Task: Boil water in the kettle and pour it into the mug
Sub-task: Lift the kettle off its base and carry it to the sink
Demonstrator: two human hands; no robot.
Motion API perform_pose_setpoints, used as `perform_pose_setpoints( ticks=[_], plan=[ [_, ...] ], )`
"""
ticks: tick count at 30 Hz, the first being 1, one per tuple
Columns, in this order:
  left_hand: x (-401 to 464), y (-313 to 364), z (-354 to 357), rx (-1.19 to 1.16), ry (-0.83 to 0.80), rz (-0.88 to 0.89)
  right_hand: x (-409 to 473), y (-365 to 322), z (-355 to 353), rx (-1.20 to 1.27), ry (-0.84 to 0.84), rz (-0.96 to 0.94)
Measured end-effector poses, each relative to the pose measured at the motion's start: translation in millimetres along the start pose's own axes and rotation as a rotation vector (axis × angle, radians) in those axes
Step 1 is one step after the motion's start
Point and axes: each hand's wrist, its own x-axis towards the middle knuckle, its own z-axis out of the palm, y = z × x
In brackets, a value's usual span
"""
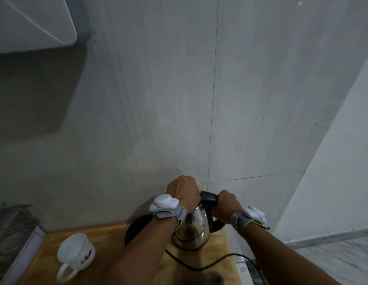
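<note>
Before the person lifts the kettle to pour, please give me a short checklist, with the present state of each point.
1. Right hand grips the kettle handle: ok.
2. Left hand on the kettle's top, lid shut: cannot tell, the hand covers it.
3. Mug upright, mouth open, on the wooden counter: ok.
4. Path from kettle to mug free: ok, nothing stands between them.
5. Black cord clear of the kettle: not ok, it trails right beside the base.
6. Water boiled: cannot tell.
</note>
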Motion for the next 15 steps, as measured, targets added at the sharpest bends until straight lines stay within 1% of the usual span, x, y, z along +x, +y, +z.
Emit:
perform_pose_setpoints(
  ticks=[8, 15],
  plan=[
    [-1.2, 7.2, -3.8, 0.087, 0.022, 0.066, -2.9, 0.1, -1.2, 0.005, 0.007, -0.005],
    [-4.4, 6.2, -3.3, 0.124, 0.025, 0.088, -4.0, -1.2, -2.8, 0.004, -0.01, -0.013]
  ],
)
